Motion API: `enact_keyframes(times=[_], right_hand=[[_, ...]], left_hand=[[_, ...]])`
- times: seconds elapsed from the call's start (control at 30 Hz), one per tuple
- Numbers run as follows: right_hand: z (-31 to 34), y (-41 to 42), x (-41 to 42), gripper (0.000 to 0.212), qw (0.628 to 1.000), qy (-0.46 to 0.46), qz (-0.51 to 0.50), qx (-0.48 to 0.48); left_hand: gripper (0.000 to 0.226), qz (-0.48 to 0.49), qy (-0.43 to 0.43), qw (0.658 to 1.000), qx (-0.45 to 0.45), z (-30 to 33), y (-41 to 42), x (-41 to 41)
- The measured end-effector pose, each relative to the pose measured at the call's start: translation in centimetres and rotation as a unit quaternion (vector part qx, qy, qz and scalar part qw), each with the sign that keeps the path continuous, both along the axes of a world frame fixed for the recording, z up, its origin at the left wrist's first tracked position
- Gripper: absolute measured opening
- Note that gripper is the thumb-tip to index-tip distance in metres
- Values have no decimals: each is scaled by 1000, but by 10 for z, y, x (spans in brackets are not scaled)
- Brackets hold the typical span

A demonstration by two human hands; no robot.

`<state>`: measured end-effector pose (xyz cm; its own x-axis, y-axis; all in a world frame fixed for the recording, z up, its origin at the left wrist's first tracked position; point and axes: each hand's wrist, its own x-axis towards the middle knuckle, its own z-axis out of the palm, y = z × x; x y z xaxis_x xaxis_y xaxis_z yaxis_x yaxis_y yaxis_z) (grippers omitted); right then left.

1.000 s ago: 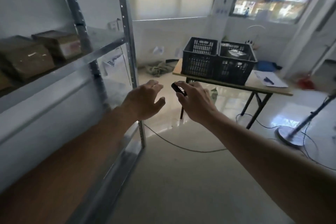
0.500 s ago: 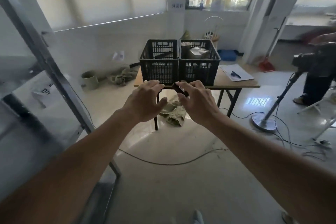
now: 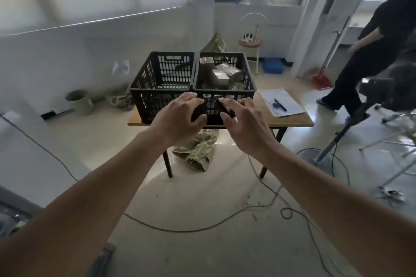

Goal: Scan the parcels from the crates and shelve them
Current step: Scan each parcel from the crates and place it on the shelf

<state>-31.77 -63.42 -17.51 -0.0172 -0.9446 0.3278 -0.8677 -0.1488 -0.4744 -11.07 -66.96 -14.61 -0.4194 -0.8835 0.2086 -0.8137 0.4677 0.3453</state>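
Two black plastic crates stand side by side on a wooden table (image 3: 290,121). The left crate (image 3: 157,87) looks almost bare inside. The right crate (image 3: 248,78) holds several wrapped parcels (image 3: 221,76). My arms are stretched out toward the crates. My left hand (image 3: 180,117) hovers in front of them with fingers loosely curved and holds nothing. My right hand (image 3: 244,122) grips a small black scanner (image 3: 225,109), mostly hidden behind its fingers.
A paper pad with a pen (image 3: 281,102) lies on the table's right end. A person in black (image 3: 369,51) walks at the right beside a tripod stand (image 3: 342,135). Cables (image 3: 202,228) cross the floor. A camouflage bag (image 3: 198,153) lies under the table. A shelf edge shows at lower left.
My view has swung right, away from the metal shelf, and closer to the table with the crates. Both hands stay raised together, the scanner still in the right one. A person has come into view at the right.
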Motion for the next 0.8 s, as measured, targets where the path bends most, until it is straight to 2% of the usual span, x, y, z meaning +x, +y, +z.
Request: enact_keyframes(times=[0.17, 0.33, 0.57, 0.8], right_hand=[[-19, -82, -24, 54, 1000, -11, -14, 16], [-43, -173, -42, 50, 999, 2, -21, 32], [-69, -289, -62, 48, 996, -8, -49, 76], [-89, -371, -94, 46, 991, -34, -55, 114]], left_hand=[[55, -9, -2, 1000, 12, -10, -89, -23], [53, -24, 6, 1000, 17, -30, -189, -45], [54, -52, -16, 997, 61, -62, -319, -71], [59, -44, -39, 991, 124, -96, -410, -107]])
